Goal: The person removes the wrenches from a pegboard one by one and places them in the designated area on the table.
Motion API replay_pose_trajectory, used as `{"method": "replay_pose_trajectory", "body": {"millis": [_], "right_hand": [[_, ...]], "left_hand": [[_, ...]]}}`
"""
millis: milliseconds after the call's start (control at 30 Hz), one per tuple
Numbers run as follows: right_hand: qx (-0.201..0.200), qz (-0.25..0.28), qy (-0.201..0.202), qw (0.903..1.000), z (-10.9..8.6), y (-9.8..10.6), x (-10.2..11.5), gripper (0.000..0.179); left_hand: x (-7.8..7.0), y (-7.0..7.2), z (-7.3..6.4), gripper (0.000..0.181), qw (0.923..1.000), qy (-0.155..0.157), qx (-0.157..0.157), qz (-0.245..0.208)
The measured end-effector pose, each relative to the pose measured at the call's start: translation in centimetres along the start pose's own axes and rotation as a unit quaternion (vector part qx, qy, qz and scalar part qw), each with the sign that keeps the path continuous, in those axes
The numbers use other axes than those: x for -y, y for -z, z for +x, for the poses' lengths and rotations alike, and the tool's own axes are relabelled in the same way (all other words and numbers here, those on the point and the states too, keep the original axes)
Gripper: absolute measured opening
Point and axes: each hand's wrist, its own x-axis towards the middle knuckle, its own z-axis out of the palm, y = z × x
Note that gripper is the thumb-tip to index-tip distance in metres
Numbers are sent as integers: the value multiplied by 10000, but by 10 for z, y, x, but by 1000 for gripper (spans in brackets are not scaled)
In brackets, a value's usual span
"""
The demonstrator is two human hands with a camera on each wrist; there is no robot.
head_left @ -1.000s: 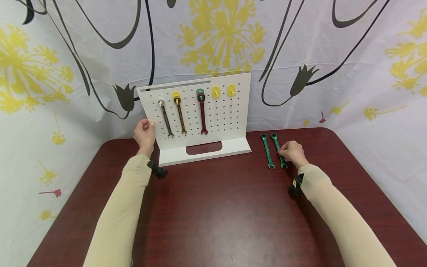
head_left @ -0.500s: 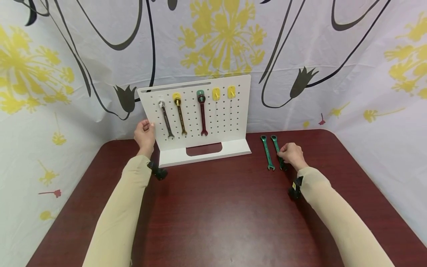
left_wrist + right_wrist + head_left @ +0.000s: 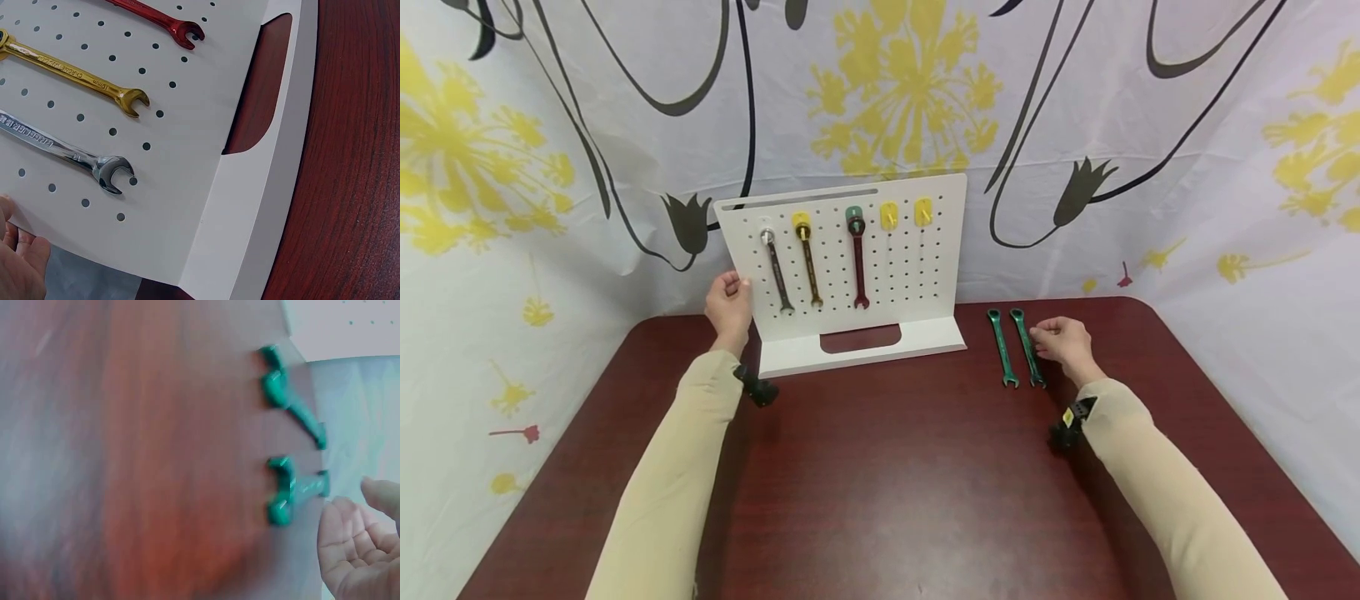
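Observation:
At the left edge of a white pegboard stand (image 3: 906, 267), my left hand (image 3: 728, 308) pinches the board's side; in the left wrist view its fingers (image 3: 25, 262) lie at that edge. Three wrenches hang on the board: silver (image 3: 778, 271), gold (image 3: 810, 267) and red (image 3: 859, 262). Two green wrenches lie side by side on the table, a left one (image 3: 1003, 346) and a right one (image 3: 1027, 346). Just to the right of the right green wrench is my right hand (image 3: 1066, 346), fingers relaxed and holding nothing. The right wrist view, blurred, shows this hand (image 3: 356, 550) apart from the wrenches.
Two yellow hooks (image 3: 889, 215) on the pegboard's right side carry nothing. The stand's white base (image 3: 790, 354) has an oblong cutout. A dark red wooden table (image 3: 887, 467) lies under everything, with a flower-patterned curtain (image 3: 880, 100) behind it.
My right hand has come off the right green wrench and shifted slightly right, its fingers loosening. My left hand stays at the pegboard's edge. The head view has tilted slightly.

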Motion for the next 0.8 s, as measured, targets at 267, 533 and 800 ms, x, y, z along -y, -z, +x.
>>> {"method": "replay_pose_trajectory", "body": {"millis": [267,533,800], "right_hand": [[-142,663,326,9972,-1,-17,28,37],[7,1408,718,9874,-3,-44,63,35],[94,1960,779,9775,-1,-74,90,29]], "left_hand": [[-1,0,2,30,10000,-48,-11,-27],[1,0,2,30,10000,-17,-20,-37],[2,0,2,30,10000,14,-20,-88]]}}
